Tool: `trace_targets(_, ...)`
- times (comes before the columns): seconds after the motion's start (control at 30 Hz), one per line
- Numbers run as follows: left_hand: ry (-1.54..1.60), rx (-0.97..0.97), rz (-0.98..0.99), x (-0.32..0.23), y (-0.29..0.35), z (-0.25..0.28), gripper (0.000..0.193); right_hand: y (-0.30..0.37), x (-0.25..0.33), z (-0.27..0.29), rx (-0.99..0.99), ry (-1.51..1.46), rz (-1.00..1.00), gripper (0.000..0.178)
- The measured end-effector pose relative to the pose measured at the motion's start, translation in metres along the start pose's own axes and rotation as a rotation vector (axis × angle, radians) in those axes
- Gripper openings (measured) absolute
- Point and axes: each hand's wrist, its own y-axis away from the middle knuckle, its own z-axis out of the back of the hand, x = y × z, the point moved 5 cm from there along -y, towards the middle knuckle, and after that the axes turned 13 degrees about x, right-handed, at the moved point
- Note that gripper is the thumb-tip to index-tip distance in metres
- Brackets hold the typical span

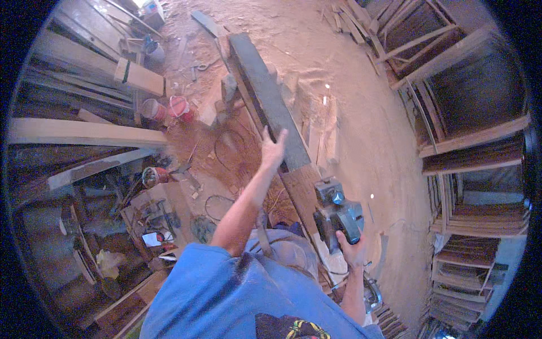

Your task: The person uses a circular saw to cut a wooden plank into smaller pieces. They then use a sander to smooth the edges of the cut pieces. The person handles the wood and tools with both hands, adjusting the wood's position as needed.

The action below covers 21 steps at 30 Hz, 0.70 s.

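Note:
A long grey board lies lengthwise on a narrow brown plank bench running away from me. My left hand grips the near left edge of this board, thumb and fingers parted around it. My right hand is wrapped round the handle of a black cordless power tool, boxy, with a block-shaped end pointing away from me. The tool is beside the near part of the bench, apart from the grey board. Part of the right hand's grip is hidden behind the tool.
Racks of stacked boards line the right side. Thick timber beams jut in from the left, near red buckets. A cluttered low table stands at lower left. Sawdust and wood offcuts cover the floor around the bench.

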Motion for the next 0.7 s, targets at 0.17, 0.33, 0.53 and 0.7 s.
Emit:
trace_targets(0.17,0.443,0.33,0.114,0.029,-0.021,0.022,0.084,-0.033,0.05,-0.015,0.028,0.106,-0.005,0.046)
trace_targets(0.33,0.4,0.245,0.361,-0.019,0.019,0.039,0.08,-0.082,0.078,-0.036,0.172,-0.086,0.124,0.059)
trace_targets(0.53,0.006,-0.012,-0.037,-0.048,0.026,0.054,0.055,-0.111,0.101,-0.045,0.199,-0.098,0.114,0.065)
trace_targets(0.7,-0.645,0.18,-0.518,-0.164,0.056,0.006,0.037,-0.147,0.135,-0.051,0.178,0.028,0.183,0.065)
